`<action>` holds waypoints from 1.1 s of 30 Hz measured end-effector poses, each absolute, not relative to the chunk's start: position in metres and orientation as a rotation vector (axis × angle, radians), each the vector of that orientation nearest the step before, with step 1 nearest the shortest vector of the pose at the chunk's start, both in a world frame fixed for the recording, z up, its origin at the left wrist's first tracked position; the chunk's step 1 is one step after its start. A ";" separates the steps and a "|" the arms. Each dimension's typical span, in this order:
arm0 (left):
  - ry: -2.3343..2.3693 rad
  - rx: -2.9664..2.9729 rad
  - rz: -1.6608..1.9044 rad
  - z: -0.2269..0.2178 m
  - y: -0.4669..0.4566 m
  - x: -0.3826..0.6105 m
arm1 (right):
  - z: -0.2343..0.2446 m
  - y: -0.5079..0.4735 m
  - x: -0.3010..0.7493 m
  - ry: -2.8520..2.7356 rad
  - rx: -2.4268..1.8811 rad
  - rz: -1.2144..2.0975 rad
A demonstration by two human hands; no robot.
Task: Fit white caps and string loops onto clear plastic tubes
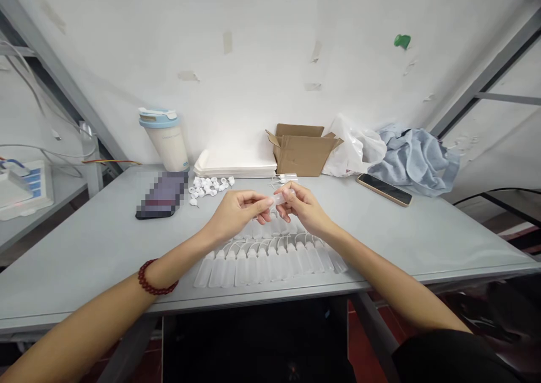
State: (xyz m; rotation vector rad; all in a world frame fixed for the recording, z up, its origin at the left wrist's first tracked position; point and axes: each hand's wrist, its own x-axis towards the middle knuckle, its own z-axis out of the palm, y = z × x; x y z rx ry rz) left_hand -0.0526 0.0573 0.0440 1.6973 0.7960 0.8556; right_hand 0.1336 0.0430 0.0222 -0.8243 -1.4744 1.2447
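Observation:
A small translucent plastic bottle point(279, 199) is held above the table between my two hands. My right hand point(303, 205) grips its body with bent fingers. My left hand point(245, 208) pinches its left end; whether a cap sits there is hidden by the fingers. Below the hands lie rows of similar bottles point(251, 266), with white tops and thin white cords, partly covered by my hands. A pile of small white caps point(208, 187) lies beyond my left hand. Another clear bottle point(289, 177) lies just behind my hands.
Along the wall stand a cup with a blue lid point(164, 138), a stack of white trays point(236, 164), an open cardboard box point(302, 155), a white plastic bag point(353, 149) and a blue cloth point(418, 157). One phone point(384, 189) lies right, a pixelated dark device point(163, 196) left.

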 end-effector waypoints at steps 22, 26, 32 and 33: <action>0.802 1.829 0.707 0.040 0.055 -0.051 | 0.020 0.044 0.132 -1.453 -0.802 1.283; 0.845 2.147 0.798 0.034 0.056 -0.052 | 0.020 0.044 0.133 -1.477 -0.823 1.296; 0.809 2.817 1.040 0.018 0.062 -0.055 | 0.022 0.043 0.133 -1.523 -0.904 1.256; 0.811 2.796 1.015 0.019 0.062 -0.055 | 0.022 0.043 0.132 -1.526 -0.917 1.248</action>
